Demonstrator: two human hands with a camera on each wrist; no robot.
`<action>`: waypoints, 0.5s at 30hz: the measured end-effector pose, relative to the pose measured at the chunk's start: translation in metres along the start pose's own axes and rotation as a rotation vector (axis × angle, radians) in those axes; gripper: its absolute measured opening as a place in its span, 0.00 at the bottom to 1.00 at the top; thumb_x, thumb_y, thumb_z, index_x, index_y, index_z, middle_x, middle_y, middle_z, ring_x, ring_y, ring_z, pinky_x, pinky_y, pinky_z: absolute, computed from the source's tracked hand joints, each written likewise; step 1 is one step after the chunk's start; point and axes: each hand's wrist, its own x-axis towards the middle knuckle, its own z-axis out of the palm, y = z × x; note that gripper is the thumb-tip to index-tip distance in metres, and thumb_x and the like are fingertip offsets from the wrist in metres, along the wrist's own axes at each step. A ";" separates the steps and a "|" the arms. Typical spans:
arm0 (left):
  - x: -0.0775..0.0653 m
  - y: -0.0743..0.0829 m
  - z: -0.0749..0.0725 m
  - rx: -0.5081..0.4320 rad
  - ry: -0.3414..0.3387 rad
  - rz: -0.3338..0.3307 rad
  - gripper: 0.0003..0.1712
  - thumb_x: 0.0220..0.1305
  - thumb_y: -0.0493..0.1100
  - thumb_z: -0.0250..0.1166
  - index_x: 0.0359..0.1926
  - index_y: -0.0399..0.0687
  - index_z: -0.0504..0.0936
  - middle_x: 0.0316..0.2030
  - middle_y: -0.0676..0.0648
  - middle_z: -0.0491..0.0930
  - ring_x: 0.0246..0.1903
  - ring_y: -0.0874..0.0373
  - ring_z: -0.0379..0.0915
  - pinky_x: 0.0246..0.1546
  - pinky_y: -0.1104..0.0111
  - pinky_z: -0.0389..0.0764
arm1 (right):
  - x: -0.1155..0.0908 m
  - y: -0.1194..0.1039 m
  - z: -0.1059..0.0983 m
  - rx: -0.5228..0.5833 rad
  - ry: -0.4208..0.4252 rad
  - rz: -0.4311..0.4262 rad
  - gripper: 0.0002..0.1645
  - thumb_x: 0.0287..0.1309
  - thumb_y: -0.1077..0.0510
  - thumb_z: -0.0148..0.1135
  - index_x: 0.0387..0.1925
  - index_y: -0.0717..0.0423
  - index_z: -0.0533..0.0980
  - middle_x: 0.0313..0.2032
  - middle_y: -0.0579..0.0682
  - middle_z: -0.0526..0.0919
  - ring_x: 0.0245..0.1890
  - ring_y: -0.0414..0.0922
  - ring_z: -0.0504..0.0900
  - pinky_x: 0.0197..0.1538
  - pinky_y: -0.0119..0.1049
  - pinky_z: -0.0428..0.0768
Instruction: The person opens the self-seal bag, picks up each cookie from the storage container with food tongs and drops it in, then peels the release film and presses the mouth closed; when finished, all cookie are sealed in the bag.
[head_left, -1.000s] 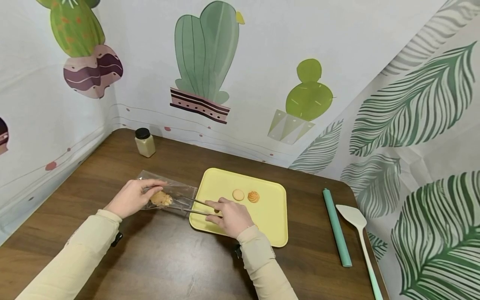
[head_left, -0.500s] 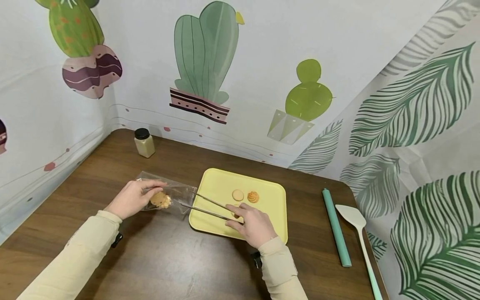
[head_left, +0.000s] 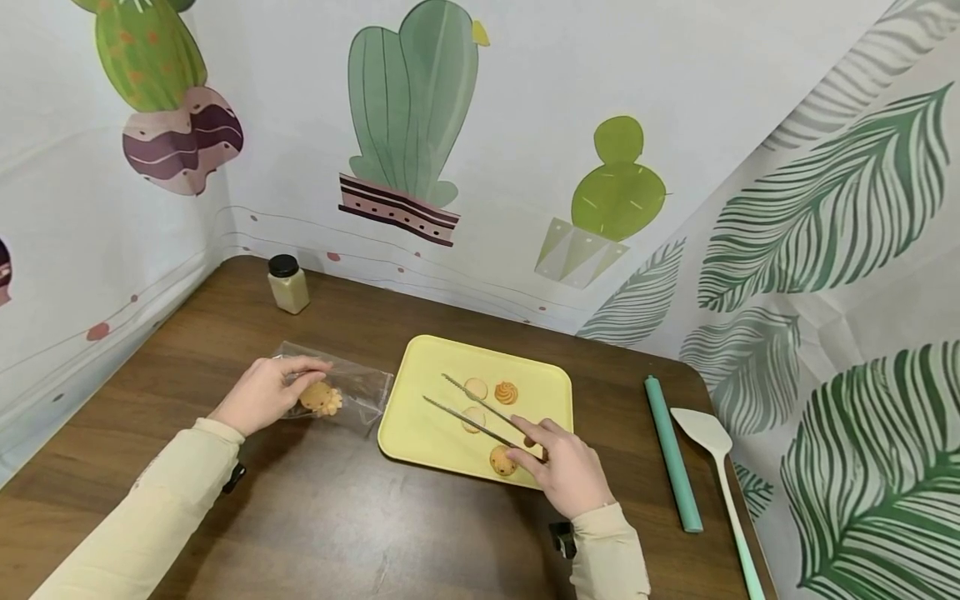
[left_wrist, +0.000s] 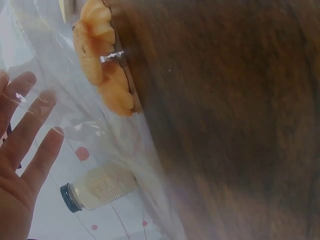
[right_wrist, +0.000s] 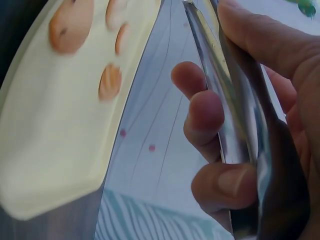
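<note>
My left hand [head_left: 258, 396] holds the upper edge of a clear plastic bag [head_left: 367, 385] lying on the table. Several cookies [head_left: 321, 398] sit inside it; the left wrist view shows them through the film, with my fingers [left_wrist: 42, 160] spread. Metal tongs [head_left: 450, 411] are gripped in my right hand [head_left: 567, 471], their two arms apart with nothing between the tips. They reach over a yellow tray [head_left: 420, 358]. On that tray lie two plain round cookies [head_left: 473, 419], a swirled cookie [head_left: 506, 392] and a chip-dotted cookie [head_left: 502, 461] close to my right fingers.
At the back left stands a jar with a black lid [head_left: 288, 287]. A green rolling pin [head_left: 672, 454] and a white spatula with a green handle [head_left: 705, 431] lie along the right table edge. Printed cloth walls [head_left: 517, 100] rise behind the table.
My right hand has drawn the tongs rightward, away from the bag and over the tray. The chip-dotted cookie has come into view there. My left hand has stayed at the bag.
</note>
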 end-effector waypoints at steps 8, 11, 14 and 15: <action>0.001 -0.001 0.000 0.008 0.042 0.016 0.09 0.67 0.39 0.64 0.46 0.47 0.86 0.41 0.46 0.86 0.18 0.64 0.66 0.25 0.69 0.70 | -0.009 0.014 -0.009 -0.014 0.035 0.080 0.28 0.53 0.45 0.72 0.57 0.40 0.79 0.28 0.29 0.73 0.23 0.33 0.67 0.22 0.31 0.66; 0.001 -0.001 0.000 0.001 0.050 0.017 0.09 0.66 0.38 0.64 0.46 0.47 0.86 0.42 0.46 0.86 0.18 0.65 0.66 0.22 0.70 0.69 | -0.010 0.017 -0.009 -0.010 0.032 0.096 0.28 0.53 0.46 0.73 0.57 0.40 0.79 0.29 0.30 0.75 0.24 0.34 0.68 0.23 0.31 0.67; 0.001 -0.001 -0.001 -0.004 0.055 0.011 0.09 0.66 0.38 0.64 0.46 0.47 0.86 0.42 0.45 0.86 0.16 0.66 0.63 0.19 0.70 0.67 | -0.011 0.018 -0.009 -0.009 0.023 0.106 0.28 0.53 0.46 0.72 0.57 0.40 0.79 0.30 0.32 0.77 0.25 0.34 0.69 0.24 0.31 0.68; 0.000 -0.001 -0.001 -0.005 0.055 0.009 0.09 0.66 0.38 0.64 0.46 0.48 0.86 0.42 0.45 0.86 0.16 0.66 0.62 0.19 0.70 0.67 | -0.011 0.019 -0.009 -0.009 0.019 0.108 0.28 0.53 0.46 0.72 0.58 0.41 0.79 0.31 0.33 0.78 0.25 0.35 0.69 0.24 0.32 0.68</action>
